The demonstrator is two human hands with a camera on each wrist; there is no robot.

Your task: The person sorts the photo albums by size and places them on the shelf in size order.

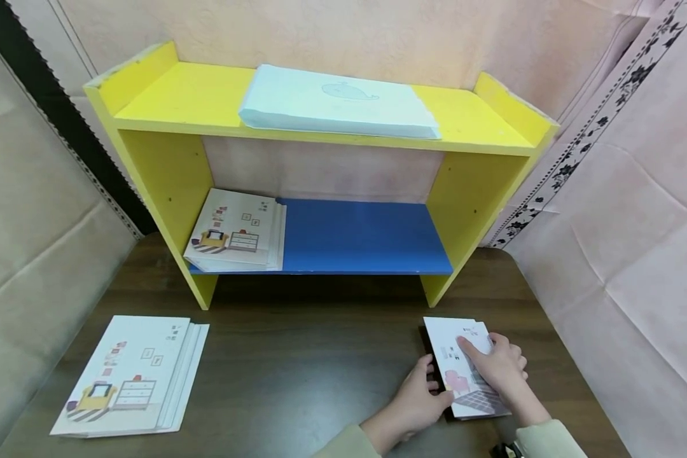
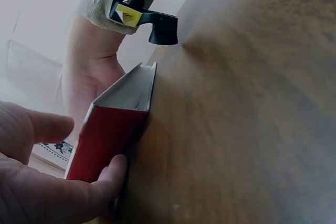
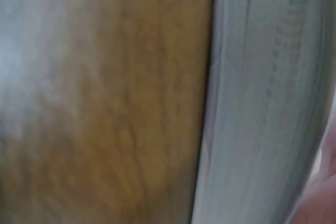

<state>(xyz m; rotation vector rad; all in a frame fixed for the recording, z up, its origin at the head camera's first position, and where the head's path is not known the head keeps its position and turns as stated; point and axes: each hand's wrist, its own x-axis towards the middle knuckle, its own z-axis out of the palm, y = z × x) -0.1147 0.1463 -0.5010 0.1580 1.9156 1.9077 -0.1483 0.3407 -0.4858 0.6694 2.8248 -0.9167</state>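
At the table's front right lies a book [image 1: 455, 369] with a pale, pink-and-grey illustrated cover. Its red spine [image 2: 107, 135] faces my left hand in the left wrist view. My right hand [image 1: 500, 366] grips the book from the right, thumb on the cover and fingers around the far edge. Along the spine side, my left hand [image 1: 418, 394] touches the book with its fingers, the thumb beside the cover's edge. The right wrist view shows the page edges [image 3: 257, 98] close up, blurred; little of the right hand appears there.
A yellow shelf unit [image 1: 492, 184] with a blue lower board [image 1: 360, 235] stands at the back. White books [image 1: 235, 222] lie on that board at left; a similar stack [image 1: 128, 375] lies front left. A light-blue whale-printed packet [image 1: 343, 102] rests on top. Cloth hangs around.
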